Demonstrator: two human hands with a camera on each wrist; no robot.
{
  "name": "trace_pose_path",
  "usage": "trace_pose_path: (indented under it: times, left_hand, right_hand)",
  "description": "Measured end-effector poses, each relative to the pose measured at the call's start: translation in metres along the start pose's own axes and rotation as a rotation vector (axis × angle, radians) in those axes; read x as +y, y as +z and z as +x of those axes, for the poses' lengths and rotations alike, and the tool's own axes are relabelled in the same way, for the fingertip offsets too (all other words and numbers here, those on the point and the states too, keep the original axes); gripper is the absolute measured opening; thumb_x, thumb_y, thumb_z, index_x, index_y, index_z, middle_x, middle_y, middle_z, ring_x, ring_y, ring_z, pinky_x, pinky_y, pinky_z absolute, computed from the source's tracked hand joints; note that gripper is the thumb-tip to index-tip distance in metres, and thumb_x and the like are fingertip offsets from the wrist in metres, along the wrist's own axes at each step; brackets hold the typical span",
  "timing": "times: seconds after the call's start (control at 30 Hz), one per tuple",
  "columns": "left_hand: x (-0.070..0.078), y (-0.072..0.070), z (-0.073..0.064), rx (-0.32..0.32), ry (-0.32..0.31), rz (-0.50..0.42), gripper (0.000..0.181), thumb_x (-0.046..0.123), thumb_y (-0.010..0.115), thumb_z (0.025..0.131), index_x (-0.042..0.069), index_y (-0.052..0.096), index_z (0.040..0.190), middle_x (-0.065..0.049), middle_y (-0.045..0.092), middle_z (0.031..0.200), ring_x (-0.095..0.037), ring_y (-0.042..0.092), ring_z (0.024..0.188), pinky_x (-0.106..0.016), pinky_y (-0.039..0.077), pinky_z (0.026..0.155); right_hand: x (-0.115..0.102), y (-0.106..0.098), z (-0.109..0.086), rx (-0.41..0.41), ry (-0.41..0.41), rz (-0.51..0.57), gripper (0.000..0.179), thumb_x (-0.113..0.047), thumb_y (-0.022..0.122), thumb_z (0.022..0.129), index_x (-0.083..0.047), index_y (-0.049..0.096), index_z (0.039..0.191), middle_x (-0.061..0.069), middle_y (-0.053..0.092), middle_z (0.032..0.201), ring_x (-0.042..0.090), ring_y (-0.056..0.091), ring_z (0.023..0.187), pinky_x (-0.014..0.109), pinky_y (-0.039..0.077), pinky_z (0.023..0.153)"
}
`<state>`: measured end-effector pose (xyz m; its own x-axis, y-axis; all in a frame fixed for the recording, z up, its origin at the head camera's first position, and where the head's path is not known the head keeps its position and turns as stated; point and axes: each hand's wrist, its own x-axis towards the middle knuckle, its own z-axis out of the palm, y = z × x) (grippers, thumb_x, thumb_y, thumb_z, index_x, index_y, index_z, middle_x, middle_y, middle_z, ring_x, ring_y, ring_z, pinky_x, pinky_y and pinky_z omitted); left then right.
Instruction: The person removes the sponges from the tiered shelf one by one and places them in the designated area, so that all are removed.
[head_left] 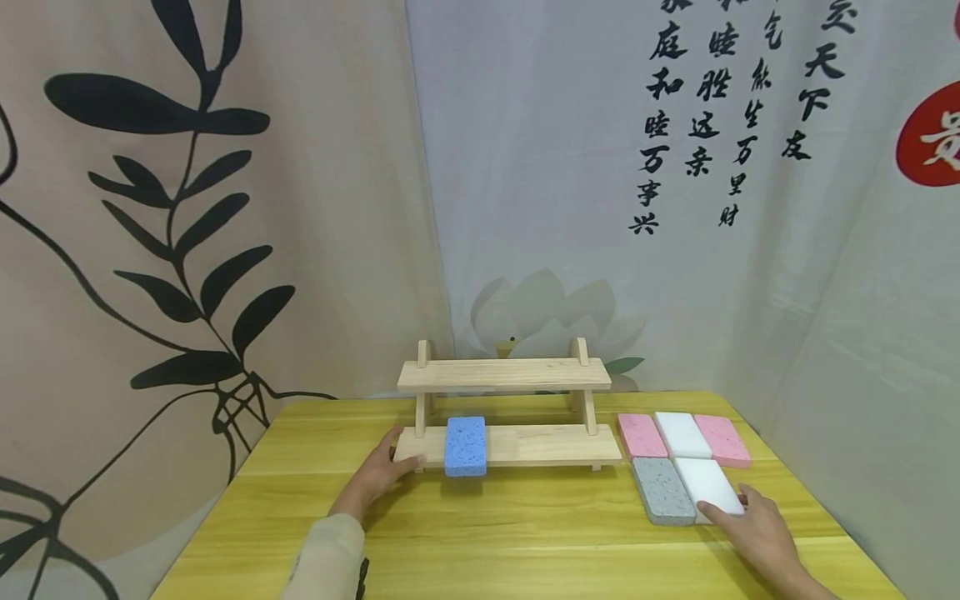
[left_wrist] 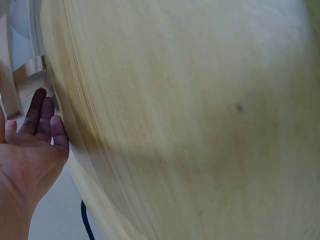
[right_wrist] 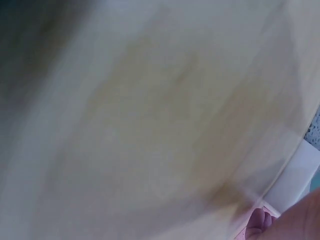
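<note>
A two-tier wooden rack (head_left: 547,446) stands on the table, and my left hand (head_left: 380,468) grips the left end of its lower board, thumb at the front edge. In the left wrist view that hand (left_wrist: 32,155) has its fingers beside a rack leg (left_wrist: 31,72). A blue speckled sponge (head_left: 465,446) lies across the lower board and juts past its front edge. At the right, my right hand (head_left: 761,529) holds the near white sponge (head_left: 705,482) between thumb and fingers. The right wrist view catches only part of this hand (right_wrist: 292,225), beside a white sponge (right_wrist: 295,175).
Left of the held white sponge is a grey speckled sponge (head_left: 663,492). Behind them lie a pink sponge (head_left: 642,435), another white sponge (head_left: 682,435) and a second pink sponge (head_left: 722,440). Printed curtains (head_left: 540,208) hang behind the yellow wooden table (head_left: 525,533).
</note>
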<state>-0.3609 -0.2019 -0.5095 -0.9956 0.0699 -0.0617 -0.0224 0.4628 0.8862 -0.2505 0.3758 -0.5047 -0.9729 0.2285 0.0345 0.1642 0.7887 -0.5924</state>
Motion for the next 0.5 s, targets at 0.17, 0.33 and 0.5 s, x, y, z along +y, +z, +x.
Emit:
trace_pose_path:
  times: [0.17, 0.33, 0.5]
  left_hand:
    - [0.0003, -0.0002, -0.0002, 0.001, -0.001, 0.008, 0.092, 0.038, 0.072, 0.092, 0.009, 0.016, 0.158, -0.030, 0.049, 0.135, -0.035, 0.057, 0.113, -0.055, 0.044, 0.096]
    - [0.0004, -0.0003, -0.0006, 0.002, 0.000, 0.006, 0.092, 0.038, 0.072, 0.092, 0.008, 0.016, 0.158, -0.031, 0.048, 0.136, -0.037, 0.056, 0.115, -0.056, 0.044, 0.097]
    - [0.0003, -0.0008, -0.0004, 0.003, -0.001, -0.003, 0.093, 0.039, 0.073, 0.091, 0.009, 0.016, 0.158, -0.031, 0.047, 0.137, -0.037, 0.056, 0.116, -0.056, 0.044, 0.097]
  right_hand:
    - [-0.0007, -0.0020, -0.0001, -0.009, 0.000, -0.002, 0.110, -0.061, 0.064, 0.089, 0.030, 0.024, 0.136, 0.050, 0.035, 0.132, 0.062, 0.038, 0.120, 0.066, 0.037, 0.097]
    - [-0.0045, -0.0047, 0.0007, -0.004, -0.005, 0.007, 0.110, -0.061, 0.063, 0.090, 0.030, 0.022, 0.137, 0.050, 0.033, 0.134, 0.062, 0.035, 0.123, 0.066, 0.035, 0.099]
    - [-0.0103, -0.0084, 0.0003, 0.021, -0.020, 0.033, 0.108, -0.061, 0.061, 0.091, 0.028, 0.022, 0.139, 0.049, 0.034, 0.136, 0.062, 0.036, 0.123, 0.065, 0.035, 0.099]
